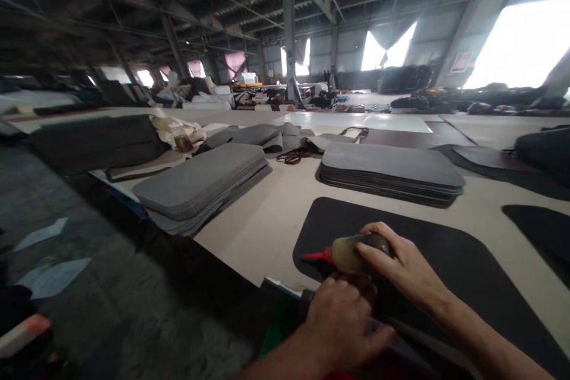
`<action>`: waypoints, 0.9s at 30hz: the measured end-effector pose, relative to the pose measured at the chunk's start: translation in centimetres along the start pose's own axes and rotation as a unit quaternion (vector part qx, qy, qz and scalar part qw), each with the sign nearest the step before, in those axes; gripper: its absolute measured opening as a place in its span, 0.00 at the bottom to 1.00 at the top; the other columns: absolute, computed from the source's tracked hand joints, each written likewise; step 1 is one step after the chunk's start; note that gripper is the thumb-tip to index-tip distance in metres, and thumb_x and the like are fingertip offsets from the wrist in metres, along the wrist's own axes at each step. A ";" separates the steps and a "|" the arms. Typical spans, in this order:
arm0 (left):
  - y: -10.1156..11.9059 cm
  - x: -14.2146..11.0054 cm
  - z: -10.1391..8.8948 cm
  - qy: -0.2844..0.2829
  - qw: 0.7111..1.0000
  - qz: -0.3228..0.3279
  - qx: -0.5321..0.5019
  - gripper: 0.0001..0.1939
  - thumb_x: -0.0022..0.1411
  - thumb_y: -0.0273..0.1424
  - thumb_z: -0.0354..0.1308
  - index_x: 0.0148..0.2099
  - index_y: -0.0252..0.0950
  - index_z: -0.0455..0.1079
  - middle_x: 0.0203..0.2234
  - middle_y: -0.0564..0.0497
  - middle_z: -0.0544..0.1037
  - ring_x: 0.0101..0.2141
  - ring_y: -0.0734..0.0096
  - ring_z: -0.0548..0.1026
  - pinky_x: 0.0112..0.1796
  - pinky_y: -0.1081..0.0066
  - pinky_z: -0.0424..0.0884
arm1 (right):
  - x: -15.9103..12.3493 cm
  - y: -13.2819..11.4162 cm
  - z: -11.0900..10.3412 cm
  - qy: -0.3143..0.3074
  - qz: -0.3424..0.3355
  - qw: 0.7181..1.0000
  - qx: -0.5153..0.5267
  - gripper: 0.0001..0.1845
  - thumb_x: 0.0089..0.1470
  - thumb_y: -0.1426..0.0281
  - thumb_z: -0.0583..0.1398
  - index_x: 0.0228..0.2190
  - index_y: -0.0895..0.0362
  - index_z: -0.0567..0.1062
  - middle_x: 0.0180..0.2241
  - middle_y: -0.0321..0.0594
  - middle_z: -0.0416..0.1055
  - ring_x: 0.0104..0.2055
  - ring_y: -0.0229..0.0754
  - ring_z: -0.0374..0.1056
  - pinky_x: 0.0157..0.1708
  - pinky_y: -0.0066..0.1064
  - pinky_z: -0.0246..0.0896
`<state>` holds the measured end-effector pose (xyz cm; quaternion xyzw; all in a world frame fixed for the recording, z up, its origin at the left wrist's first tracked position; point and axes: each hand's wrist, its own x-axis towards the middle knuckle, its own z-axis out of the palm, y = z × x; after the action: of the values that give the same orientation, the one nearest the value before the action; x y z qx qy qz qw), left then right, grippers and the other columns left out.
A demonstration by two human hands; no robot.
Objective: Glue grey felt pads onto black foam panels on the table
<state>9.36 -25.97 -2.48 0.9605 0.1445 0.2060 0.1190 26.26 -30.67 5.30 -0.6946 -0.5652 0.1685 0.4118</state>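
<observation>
My right hand (403,261) is wrapped round a brownish squeeze bottle (350,254) with a red nozzle (318,256). The bottle lies nearly level, its nozzle pointing left over the near-left corner of a dark sheet (427,243) with rounded corners. Just below the bottle, my left hand (341,317) is closed, with its fingers curled away from view. Whatever it grips, if anything, is hidden, and I cannot tell whether it touches the bottle.
Two stacks of grey rounded sheets, a left stack (205,178) and a right stack (392,169), stand on the beige table (262,219). Dark cords (294,157) lie between them. Another dark piece (541,234) is at right. Papers (53,278) lie on the floor beyond the table edge.
</observation>
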 end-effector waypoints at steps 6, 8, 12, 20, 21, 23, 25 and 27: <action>0.1 0.1 -0.1 -0.010 1.000 -0.005 -0.001 0.31 0.68 0.54 0.44 0.62 0.39 0.62 0.58 0.48 0.71 0.55 0.56 0.69 0.55 0.58 0.65 | 0.8 -0.7 0.3 -0.010 -0.047 0.998 -0.048 0.16 0.57 0.55 0.56 0.38 0.54 0.71 0.33 0.36 0.72 0.35 0.44 0.69 0.36 0.33 0.62; 0.1 0.1 0.0 -0.009 1.000 -0.004 0.002 0.30 0.68 0.53 0.44 0.62 0.40 0.63 0.58 0.49 0.72 0.56 0.57 0.68 0.55 0.58 0.65 | 1.0 -0.6 0.4 -0.012 -0.064 0.996 -0.058 0.15 0.58 0.56 0.57 0.38 0.54 0.70 0.34 0.36 0.72 0.36 0.44 0.68 0.37 0.34 0.62; 0.0 0.0 0.1 -0.002 1.000 -0.007 0.013 0.29 0.68 0.53 0.46 0.61 0.40 0.63 0.56 0.49 0.73 0.53 0.57 0.70 0.52 0.58 0.68 | 1.3 -0.6 0.7 -0.017 -0.095 0.993 -0.075 0.13 0.59 0.58 0.57 0.38 0.54 0.70 0.35 0.37 0.71 0.37 0.43 0.67 0.39 0.34 0.61; 0.0 0.3 -0.2 0.009 1.000 0.008 -0.014 0.29 0.67 0.51 0.49 0.61 0.38 0.64 0.59 0.45 0.71 0.59 0.54 0.66 0.59 0.57 0.62 | 2.0 -1.4 0.5 -0.044 -0.144 0.984 -0.099 0.10 0.60 0.61 0.56 0.38 0.54 0.70 0.36 0.38 0.69 0.36 0.43 0.67 0.38 0.34 0.60; -0.2 0.3 0.0 0.013 1.000 0.008 -0.014 0.29 0.67 0.50 0.50 0.61 0.38 0.65 0.58 0.45 0.71 0.59 0.55 0.67 0.60 0.57 0.62 | 2.2 -1.4 0.4 -0.047 -0.151 0.982 -0.105 0.10 0.60 0.61 0.56 0.38 0.54 0.70 0.36 0.38 0.68 0.36 0.42 0.66 0.37 0.34 0.60; -0.7 0.4 0.4 0.032 0.999 0.012 -0.011 0.27 0.65 0.48 0.54 0.60 0.39 0.66 0.56 0.46 0.73 0.56 0.56 0.70 0.59 0.58 0.64 | 2.6 -1.6 0.4 -0.044 -0.160 0.978 -0.125 0.08 0.59 0.63 0.57 0.37 0.55 0.71 0.36 0.38 0.68 0.35 0.42 0.66 0.37 0.34 0.60; -0.8 0.4 0.8 0.077 0.997 0.030 -0.001 0.25 0.62 0.47 0.58 0.57 0.41 0.69 0.52 0.48 0.77 0.52 0.56 0.74 0.55 0.60 0.69 | 2.6 -2.2 0.5 -0.034 -0.160 0.974 -0.155 0.08 0.58 0.64 0.59 0.37 0.55 0.72 0.35 0.38 0.68 0.35 0.42 0.66 0.36 0.33 0.61; -0.5 0.6 0.8 0.150 0.987 0.065 -0.001 0.22 0.60 0.46 0.60 0.54 0.45 0.72 0.48 0.52 0.79 0.46 0.58 0.77 0.48 0.63 0.75 | 2.3 -3.1 0.5 -0.025 -0.152 0.971 -0.185 0.11 0.56 0.61 0.62 0.38 0.53 0.73 0.36 0.36 0.69 0.36 0.42 0.68 0.37 0.32 0.63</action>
<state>10.14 -25.39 -3.10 0.9260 0.0982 0.3550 0.0831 24.63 -28.27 7.88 -0.6606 -0.6954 0.0138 0.2824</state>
